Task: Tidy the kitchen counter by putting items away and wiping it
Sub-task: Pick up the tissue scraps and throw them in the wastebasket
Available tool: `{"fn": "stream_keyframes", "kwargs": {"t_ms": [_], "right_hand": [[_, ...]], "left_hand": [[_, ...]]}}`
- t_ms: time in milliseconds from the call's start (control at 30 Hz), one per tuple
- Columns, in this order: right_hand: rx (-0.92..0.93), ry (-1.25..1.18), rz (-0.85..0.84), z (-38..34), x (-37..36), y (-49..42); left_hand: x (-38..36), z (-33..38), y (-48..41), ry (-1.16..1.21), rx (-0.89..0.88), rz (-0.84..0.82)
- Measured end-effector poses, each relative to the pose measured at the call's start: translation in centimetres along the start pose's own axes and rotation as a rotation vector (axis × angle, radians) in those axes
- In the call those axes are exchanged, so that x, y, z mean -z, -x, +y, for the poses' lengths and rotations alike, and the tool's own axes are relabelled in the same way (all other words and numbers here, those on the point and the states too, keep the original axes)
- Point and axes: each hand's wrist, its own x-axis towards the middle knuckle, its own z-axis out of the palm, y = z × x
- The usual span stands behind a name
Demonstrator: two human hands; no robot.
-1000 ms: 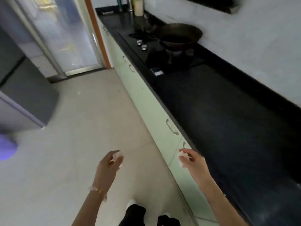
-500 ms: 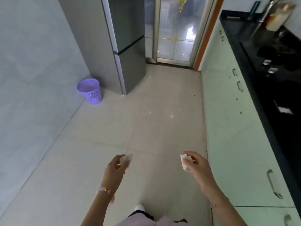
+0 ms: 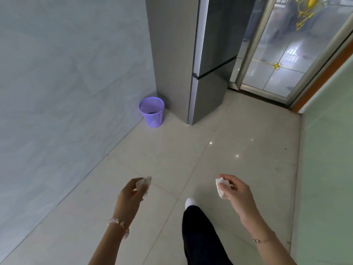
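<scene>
My left hand [image 3: 129, 196] pinches a small crumpled white tissue [image 3: 144, 183] between thumb and fingers, low in the middle of the view. My right hand [image 3: 236, 196] pinches a second crumpled white tissue [image 3: 220, 189] the same way. Both hands are held out over the beige tiled floor. A purple mesh waste bin [image 3: 152, 111] stands on the floor ahead and to the left, in the corner between the grey wall and the fridge. The counter is out of view.
A tall grey fridge [image 3: 206, 60] stands ahead, right of the bin. A glass door with yellow ornament [image 3: 282, 50] is at the back right. Pale green cabinet fronts [image 3: 328, 150] run along the right edge. My dark trouser leg and white sock [image 3: 193, 217] are between my hands.
The view has swung left, away from the black counter and wok, toward the fridge and purple bin, which now sits nearer. Both hands keep their tissues. One leg has stepped forward.
</scene>
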Motion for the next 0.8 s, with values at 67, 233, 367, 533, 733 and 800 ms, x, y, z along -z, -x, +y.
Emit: {"fn": "stream_keyframes", "kwargs": {"t_ms": [67, 233, 367, 533, 733, 800], "right_hand": [[-0.002, 0.015, -0.039, -0.8, -0.5, -4.4], [-0.004, 0.054, -0.136, -5.0, -1.5, -15.6], [0.032, 0.075, -0.185, -10.0, -2.9, -24.4], [0.078, 0.068, -0.206, -14.8, -5.5, -33.5], [0.01, 0.091, -0.211, -16.2, -10.8, -43.8], [-0.02, 0.102, -0.198, -16.7, -13.1, -47.5]], "left_hand": [[-0.9, 0.6, -3.0, 0.015, 0.033, 0.029], [-3.0, 5.0, -11.1, 0.043, 0.078, 0.112], [-3.2, 9.5, -18.5, 0.062, 0.042, 0.165], [-2.9, 12.7, -26.9, 0.121, 0.045, 0.218], [-2.0, 13.0, -38.7, 0.134, 0.128, 0.2], [-1.4, 13.2, -43.6, 0.141, 0.155, 0.186]]}}
